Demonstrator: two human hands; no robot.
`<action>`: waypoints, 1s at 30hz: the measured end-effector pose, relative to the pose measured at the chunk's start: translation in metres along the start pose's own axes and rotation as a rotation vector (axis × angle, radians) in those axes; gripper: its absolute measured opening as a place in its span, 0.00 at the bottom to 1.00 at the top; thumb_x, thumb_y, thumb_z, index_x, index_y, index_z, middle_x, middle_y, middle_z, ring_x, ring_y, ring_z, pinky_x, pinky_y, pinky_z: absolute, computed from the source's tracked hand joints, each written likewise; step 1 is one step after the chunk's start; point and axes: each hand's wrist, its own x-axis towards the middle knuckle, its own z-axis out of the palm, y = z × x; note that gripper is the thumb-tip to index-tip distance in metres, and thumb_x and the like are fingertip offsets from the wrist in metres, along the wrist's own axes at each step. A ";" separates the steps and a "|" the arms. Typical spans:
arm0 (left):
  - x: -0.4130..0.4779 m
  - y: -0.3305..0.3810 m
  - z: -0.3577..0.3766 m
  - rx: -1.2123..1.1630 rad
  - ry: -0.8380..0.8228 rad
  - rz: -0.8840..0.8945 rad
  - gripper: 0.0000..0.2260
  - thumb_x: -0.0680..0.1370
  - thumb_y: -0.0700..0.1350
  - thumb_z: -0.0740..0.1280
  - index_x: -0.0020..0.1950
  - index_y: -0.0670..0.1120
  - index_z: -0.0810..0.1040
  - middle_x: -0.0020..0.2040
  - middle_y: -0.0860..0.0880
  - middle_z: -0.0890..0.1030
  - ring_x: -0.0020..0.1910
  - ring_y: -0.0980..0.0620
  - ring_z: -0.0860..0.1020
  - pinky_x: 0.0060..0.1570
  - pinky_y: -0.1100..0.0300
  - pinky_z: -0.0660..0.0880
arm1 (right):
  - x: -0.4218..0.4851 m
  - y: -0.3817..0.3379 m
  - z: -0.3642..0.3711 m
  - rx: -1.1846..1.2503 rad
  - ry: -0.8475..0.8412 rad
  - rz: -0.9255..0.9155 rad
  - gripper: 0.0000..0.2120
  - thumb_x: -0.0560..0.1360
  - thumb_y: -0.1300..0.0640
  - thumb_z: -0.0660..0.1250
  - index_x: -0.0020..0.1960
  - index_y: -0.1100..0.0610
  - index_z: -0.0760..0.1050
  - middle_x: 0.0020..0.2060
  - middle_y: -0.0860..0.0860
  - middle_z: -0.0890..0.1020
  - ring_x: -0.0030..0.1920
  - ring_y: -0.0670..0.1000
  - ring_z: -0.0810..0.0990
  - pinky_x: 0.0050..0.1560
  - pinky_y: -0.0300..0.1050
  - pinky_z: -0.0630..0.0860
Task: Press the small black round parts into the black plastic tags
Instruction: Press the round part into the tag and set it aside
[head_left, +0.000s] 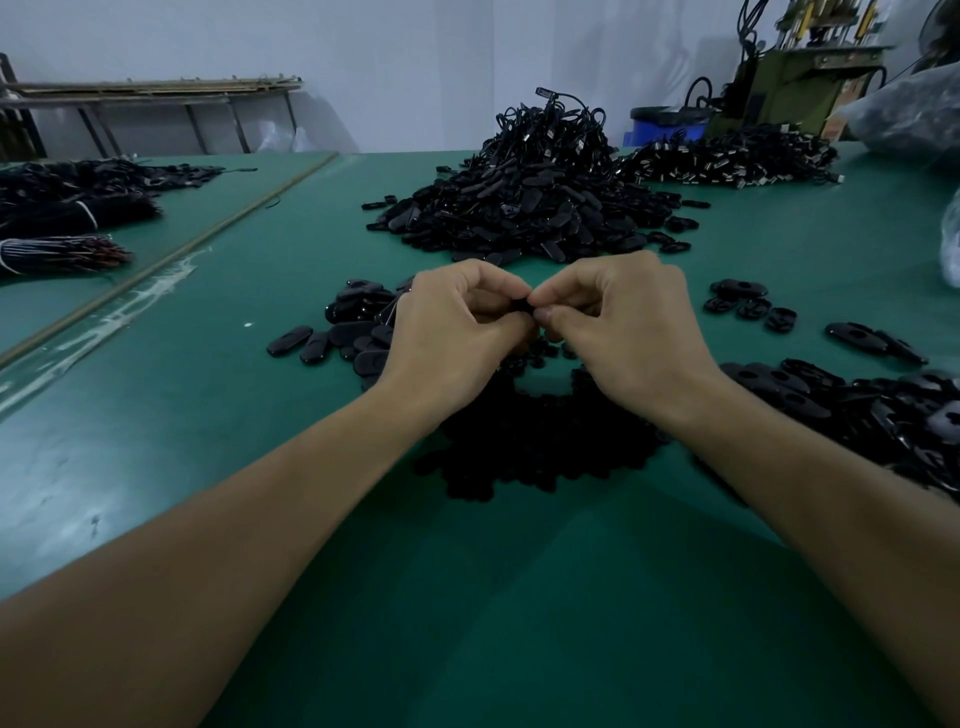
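My left hand (457, 325) and my right hand (623, 322) meet fingertip to fingertip above the green table (208, 415). Between them they pinch a black plastic tag (522, 306), mostly hidden by the fingers. Whether a small round part is in it I cannot tell. Below my hands lies a dark heap of small black round parts (540, 436). Oval black tags (343, 327) lie loose just left of my left hand, and more tags with holes (883, 410) are piled to the right of my right wrist.
A tall pile of black tags with cords (530, 197) rises behind my hands, with another pile (727, 156) at the back right. Bundled cords (62, 218) lie at the far left. A few tags (748, 304) sit right of my hands. A machine (795, 78) stands beyond the table.
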 end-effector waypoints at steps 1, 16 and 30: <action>0.000 0.000 0.000 0.029 0.008 0.016 0.07 0.72 0.37 0.76 0.48 0.45 0.83 0.41 0.49 0.87 0.40 0.52 0.86 0.50 0.50 0.83 | 0.000 -0.001 0.000 -0.024 -0.005 -0.006 0.08 0.76 0.64 0.70 0.50 0.53 0.85 0.37 0.43 0.83 0.40 0.36 0.81 0.42 0.23 0.73; 0.001 0.004 -0.001 -0.047 -0.051 0.022 0.06 0.76 0.36 0.74 0.48 0.46 0.80 0.36 0.49 0.86 0.35 0.54 0.84 0.39 0.63 0.80 | 0.004 0.005 -0.008 -0.036 -0.040 -0.020 0.08 0.77 0.58 0.70 0.55 0.51 0.83 0.47 0.44 0.84 0.47 0.40 0.82 0.51 0.31 0.76; 0.002 0.003 -0.003 -0.203 -0.114 -0.074 0.07 0.74 0.33 0.74 0.47 0.44 0.81 0.38 0.46 0.87 0.36 0.50 0.86 0.40 0.62 0.81 | 0.010 0.019 -0.017 0.161 -0.170 0.085 0.04 0.74 0.59 0.75 0.49 0.54 0.84 0.41 0.48 0.86 0.44 0.44 0.85 0.53 0.44 0.81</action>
